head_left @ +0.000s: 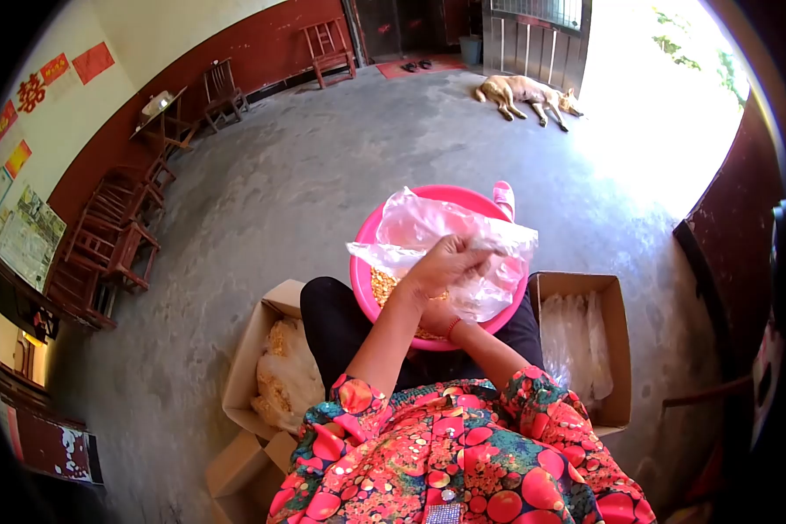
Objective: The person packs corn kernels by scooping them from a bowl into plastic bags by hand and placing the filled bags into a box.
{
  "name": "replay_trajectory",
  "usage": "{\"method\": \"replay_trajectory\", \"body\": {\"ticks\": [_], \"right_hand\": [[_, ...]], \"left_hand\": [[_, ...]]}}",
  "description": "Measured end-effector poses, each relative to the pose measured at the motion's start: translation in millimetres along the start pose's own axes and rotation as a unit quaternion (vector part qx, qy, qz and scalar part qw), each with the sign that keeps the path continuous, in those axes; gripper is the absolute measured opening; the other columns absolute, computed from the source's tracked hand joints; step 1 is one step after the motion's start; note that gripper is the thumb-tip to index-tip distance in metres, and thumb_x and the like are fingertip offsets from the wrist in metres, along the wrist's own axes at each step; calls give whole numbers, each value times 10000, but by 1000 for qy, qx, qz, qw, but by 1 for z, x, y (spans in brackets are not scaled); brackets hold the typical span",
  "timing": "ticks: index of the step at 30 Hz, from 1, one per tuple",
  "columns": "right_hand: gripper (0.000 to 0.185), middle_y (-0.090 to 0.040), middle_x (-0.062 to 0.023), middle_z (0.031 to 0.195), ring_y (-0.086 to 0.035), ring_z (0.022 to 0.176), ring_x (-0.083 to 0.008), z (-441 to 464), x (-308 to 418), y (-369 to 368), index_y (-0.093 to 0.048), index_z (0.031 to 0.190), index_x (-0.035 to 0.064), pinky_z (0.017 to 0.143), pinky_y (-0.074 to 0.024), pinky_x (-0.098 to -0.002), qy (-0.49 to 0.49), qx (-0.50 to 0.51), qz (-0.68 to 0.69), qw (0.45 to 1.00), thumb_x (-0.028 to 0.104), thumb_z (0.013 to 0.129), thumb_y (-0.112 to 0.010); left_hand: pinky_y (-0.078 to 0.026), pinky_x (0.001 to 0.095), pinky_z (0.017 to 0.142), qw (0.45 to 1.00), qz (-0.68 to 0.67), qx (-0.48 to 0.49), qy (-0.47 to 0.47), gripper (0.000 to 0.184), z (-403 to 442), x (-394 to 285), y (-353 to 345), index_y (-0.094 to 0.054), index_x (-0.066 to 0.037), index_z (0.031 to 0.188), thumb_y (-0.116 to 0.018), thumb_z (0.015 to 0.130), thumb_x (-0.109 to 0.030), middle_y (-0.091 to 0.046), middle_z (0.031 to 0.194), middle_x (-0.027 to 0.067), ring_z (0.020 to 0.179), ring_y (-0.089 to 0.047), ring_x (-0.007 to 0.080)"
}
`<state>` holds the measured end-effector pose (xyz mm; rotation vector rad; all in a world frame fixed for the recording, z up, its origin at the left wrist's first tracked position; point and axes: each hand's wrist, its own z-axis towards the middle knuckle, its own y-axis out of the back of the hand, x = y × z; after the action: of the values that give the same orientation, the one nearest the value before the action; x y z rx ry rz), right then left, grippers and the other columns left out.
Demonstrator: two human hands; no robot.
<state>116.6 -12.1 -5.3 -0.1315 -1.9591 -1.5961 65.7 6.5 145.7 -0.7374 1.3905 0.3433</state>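
A pink basin (364,281) rests at my lap with yellow, grain-like pieces (382,286) in it. A clear plastic bag (419,218) spreads over the basin. My left hand (454,265) is closed on the bag's plastic, above the basin's middle. Lower down, my right hand (437,316), with a red band at its wrist, crosses beneath my left wrist inside the basin. Its fingers are mostly hidden, so what it holds cannot be made out.
On the left stands a cardboard box (244,389) with filled bags (288,375); on the right, another box (618,349) with clear plastic bags (576,336). A dog (524,90) lies near the open door (533,48). Wooden chairs (113,236) line the left wall.
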Motion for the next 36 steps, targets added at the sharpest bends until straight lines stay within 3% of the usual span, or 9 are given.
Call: {"method": "replay_trajectory", "body": {"ticks": [3,5,11,13,14,19,22,26,36], "right_hand": [[283,-564,-162,923,-525,898,-276,0,1,6,-553,957,76,811,-374,-379,-9,101,-47,994,266,819,-393],[258,-550,-176,933,-511,912,-289,-2,-5,4,-548,958,72,806,-377,-369,-15,-17,-17,1000,236,795,-433],[264,-553,-35,782,-508,677,-166,6,-38,-14,-508,976,95,599,-418,-334,177,-326,11,928,263,784,-443],[217,-479,2,641,-408,496,-91,-28,10,49,-510,932,116,394,-328,-249,-218,30,437,872,264,792,-437],[215,-330,49,520,-241,385,-31,-20,-8,33,-505,904,126,342,-173,-178,-216,56,448,866,296,838,-391],[195,-313,48,504,-202,360,-34,-35,-15,48,-503,850,99,327,-152,-181,-202,74,579,786,281,821,-438],[182,-310,46,508,-229,367,-29,-55,-19,61,-482,774,61,318,-162,-198,-29,96,386,917,237,820,-479],[185,-292,60,487,-226,366,-28,-81,-1,93,-488,758,59,337,-165,-185,-88,180,589,783,210,849,-433],[203,-383,29,520,-281,378,-41,-17,-11,91,-560,748,33,340,-204,-193,-178,60,423,886,190,807,-446]], "left_hand": [[-393,179,512,992,-122,-32,-7,195,2,2,28,-585,-23,882,-550,795,-194,-546,667,-14,571,-489,48],[-469,315,761,962,-248,-117,18,325,-3,32,58,-502,-27,1041,-535,800,-243,-559,966,69,868,-552,166],[-448,401,797,898,-296,-325,13,336,-23,148,132,-470,-47,1078,-486,820,-261,-542,982,105,906,-530,232],[-468,367,742,879,-281,-384,-21,306,-23,151,133,-494,-39,1035,-484,820,-256,-550,914,84,852,-541,208],[-472,338,696,883,-242,-399,-52,288,-24,147,134,-503,-38,1010,-486,822,-255,-543,865,63,797,-540,185],[-416,232,576,857,-36,-493,-146,185,-34,133,117,-555,-35,854,-478,836,-202,-498,671,-13,630,-480,96],[-274,194,399,837,-5,-514,-189,179,-33,126,104,-549,-34,791,-460,844,-181,-421,544,-48,427,-348,42],[-352,211,467,813,77,-533,-223,178,-35,118,96,-548,-17,822,-462,840,-172,-474,596,-11,501,-425,70],[-418,258,666,845,98,-472,-230,160,-34,129,94,-534,19,890,-481,816,-113,-562,762,55,705,-505,114]]}}
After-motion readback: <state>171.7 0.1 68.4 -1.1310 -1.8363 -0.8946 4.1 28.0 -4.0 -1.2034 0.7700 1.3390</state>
